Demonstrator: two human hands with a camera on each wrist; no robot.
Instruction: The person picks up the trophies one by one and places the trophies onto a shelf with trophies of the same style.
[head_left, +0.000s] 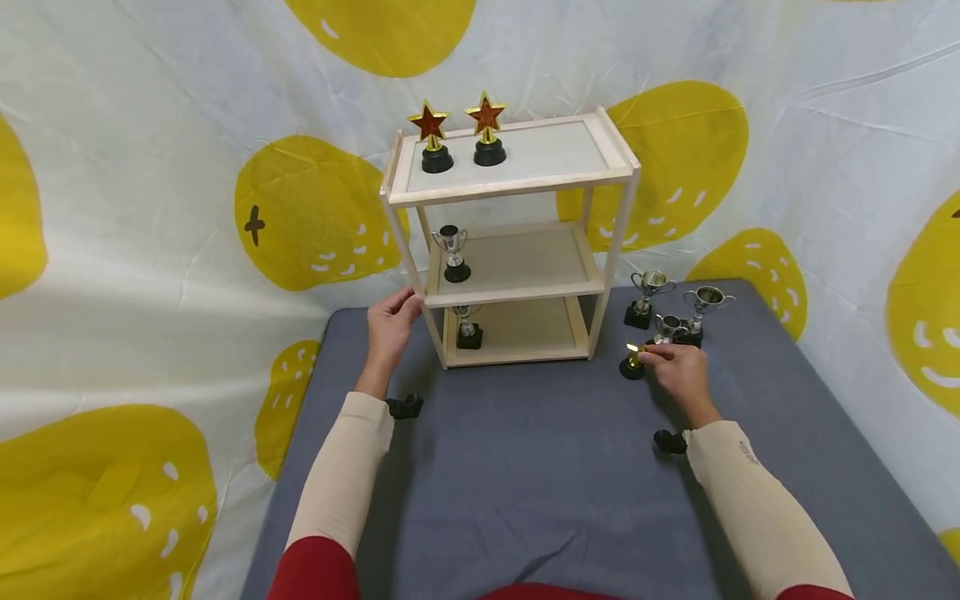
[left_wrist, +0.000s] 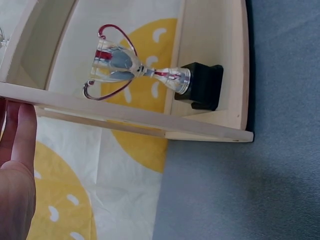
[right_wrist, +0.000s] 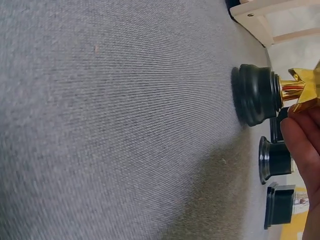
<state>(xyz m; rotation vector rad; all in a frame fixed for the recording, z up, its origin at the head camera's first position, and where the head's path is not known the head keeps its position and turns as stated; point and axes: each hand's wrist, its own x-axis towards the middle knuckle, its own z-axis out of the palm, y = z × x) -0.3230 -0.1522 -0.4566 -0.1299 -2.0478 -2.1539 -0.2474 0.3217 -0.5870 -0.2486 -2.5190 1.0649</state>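
My right hand [head_left: 679, 375] pinches a small gold star trophy [right_wrist: 300, 90] by its star. The trophy's round black base [right_wrist: 257, 95] is close over the grey cloth. At the far left, my left hand [head_left: 392, 333] holds the left post of a wooden three-tier shelf [head_left: 510, 292], its fingertips partly hidden by the post. Two star trophies, a left one [head_left: 435, 137] and a right one [head_left: 489, 133], stand on the top tier. On the middle tier is a silver cup trophy [head_left: 452, 250]; another silver cup [left_wrist: 117, 65] stands on the bottom tier, near the left post.
Beyond my right hand stand three silver cups: a back one [head_left: 645, 296], a right one [head_left: 703, 308] and a smaller one [head_left: 666, 327] partly hidden. Grey cloth [head_left: 510, 467] covers the table. A curtain with yellow shapes [head_left: 315, 212] hangs behind the shelf.
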